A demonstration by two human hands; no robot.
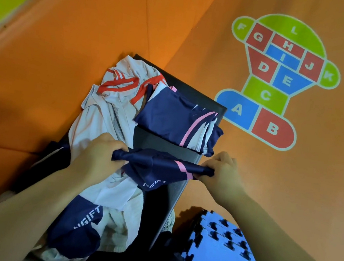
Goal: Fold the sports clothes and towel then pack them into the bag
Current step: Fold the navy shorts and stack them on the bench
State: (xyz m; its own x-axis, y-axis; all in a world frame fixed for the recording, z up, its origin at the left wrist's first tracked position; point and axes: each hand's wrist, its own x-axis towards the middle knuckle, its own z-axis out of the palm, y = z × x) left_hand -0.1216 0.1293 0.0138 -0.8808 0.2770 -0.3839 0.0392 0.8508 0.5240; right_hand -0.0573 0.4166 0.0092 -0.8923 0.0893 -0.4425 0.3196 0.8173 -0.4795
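While the person is working over the black bench (161,140), both hands are holding one navy garment (161,168) w/ a pink stripe. It is pulled into a tight band between them, just above the near part of the bench. The left hand (97,155) is gripping the garment's left end, fingers curled together & clamped on the cloth. The right hand (223,170) is pinching the other end beside the pink stripe, fingers also bent & closed on the fabric. Part of the garment is hanging under the band, showing white letters.

Further along the bench a folded navy piece (175,117) w/ pink & white stripes is lying flat, apart from the hands. To its left a white shirt (105,112) w/ red stripes is lying unfolded, spilling over the bench edge. Nearer the person, a navy-white piece (80,223) w/ "GIFT" print is lying crumpled on a pale cloth (130,217); if that is the towel I cannot tell.

Blue foam puzzle mats (226,253) are sitting at the right on the orange floor (92,30), & a hopscotch pattern (280,74) w/ letters is showing beyond.
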